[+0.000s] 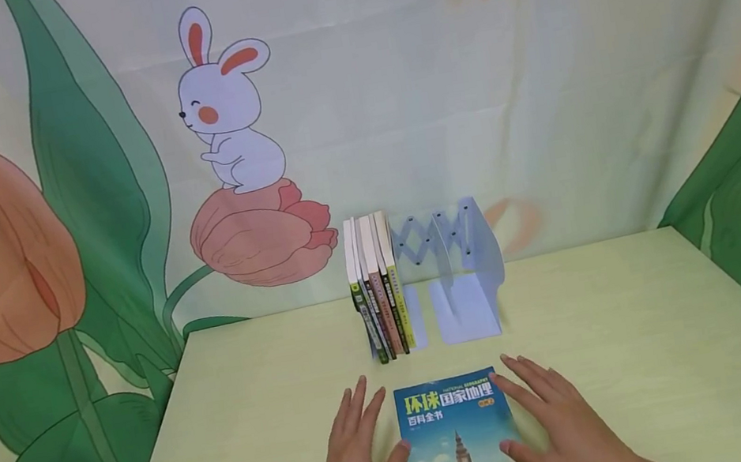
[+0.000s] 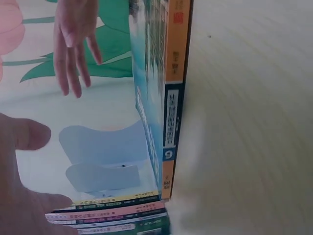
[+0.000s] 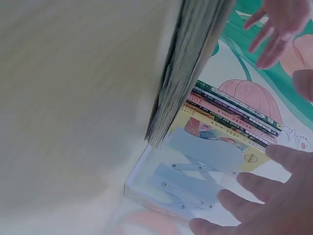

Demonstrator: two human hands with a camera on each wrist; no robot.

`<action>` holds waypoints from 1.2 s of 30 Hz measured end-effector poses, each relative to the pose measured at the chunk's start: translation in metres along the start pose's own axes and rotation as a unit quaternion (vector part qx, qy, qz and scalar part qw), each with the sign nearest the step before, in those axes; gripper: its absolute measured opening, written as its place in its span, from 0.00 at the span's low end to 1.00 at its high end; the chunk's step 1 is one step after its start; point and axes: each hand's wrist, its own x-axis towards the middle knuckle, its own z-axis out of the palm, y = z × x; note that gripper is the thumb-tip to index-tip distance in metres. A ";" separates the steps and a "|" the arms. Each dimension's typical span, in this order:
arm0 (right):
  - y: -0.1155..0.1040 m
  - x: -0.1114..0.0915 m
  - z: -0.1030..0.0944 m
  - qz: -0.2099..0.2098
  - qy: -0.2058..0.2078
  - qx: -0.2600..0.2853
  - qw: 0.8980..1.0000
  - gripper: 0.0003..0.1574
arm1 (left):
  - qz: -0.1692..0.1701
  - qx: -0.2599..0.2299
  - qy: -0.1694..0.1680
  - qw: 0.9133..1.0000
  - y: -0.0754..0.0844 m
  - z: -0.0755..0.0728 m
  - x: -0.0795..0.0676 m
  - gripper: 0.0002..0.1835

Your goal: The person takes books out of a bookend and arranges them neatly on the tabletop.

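A blue book (image 1: 452, 418) with a clock tower on its cover lies flat on the table, its bottom edge cut off by the head view. My left hand (image 1: 357, 456) is at the book's left side with fingers spread, the thumb tip overlapping the cover's edge in this view. On the opposite side, my right hand (image 1: 565, 425) has its fingers extended and its thumb over the cover. Neither hand grips anything. The book's orange and dark spine (image 2: 173, 107) faces the left wrist camera, while its page edges (image 3: 188, 73) show in the right wrist view.
Behind the book stands a pale blue expandable bookend (image 1: 483, 262) with upright dividers and a criss-cross linkage. Several thin books (image 1: 380, 293) stand upright at its left end. A printed cloth (image 1: 380, 102) with a rabbit and tulips hangs behind the pale table (image 1: 614, 322).
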 end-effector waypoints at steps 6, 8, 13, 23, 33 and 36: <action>0.000 0.003 0.000 -0.010 0.000 -0.015 1.000 0.54 | 0.026 0.081 0.002 0.996 0.008 0.000 -0.003 0.45; -0.001 0.003 0.000 -0.015 0.003 -0.019 1.000 0.55 | 0.028 0.093 -0.009 0.995 0.010 0.000 -0.003 0.47; -0.001 0.004 0.000 -0.027 0.014 -0.019 0.999 0.57 | 0.032 0.102 -0.023 0.994 0.012 0.000 -0.002 0.49; -0.001 0.009 -0.006 -0.069 0.035 -0.034 0.996 0.59 | 0.055 0.089 0.044 0.994 0.008 -0.005 0.007 0.48; -0.003 0.010 -0.007 -0.070 0.034 -0.025 0.997 0.58 | 0.064 0.091 0.100 0.989 0.005 -0.021 0.030 0.48; -0.003 0.009 -0.008 -0.073 0.038 -0.030 0.996 0.58 | 0.059 0.081 0.109 0.989 0.005 -0.027 0.036 0.48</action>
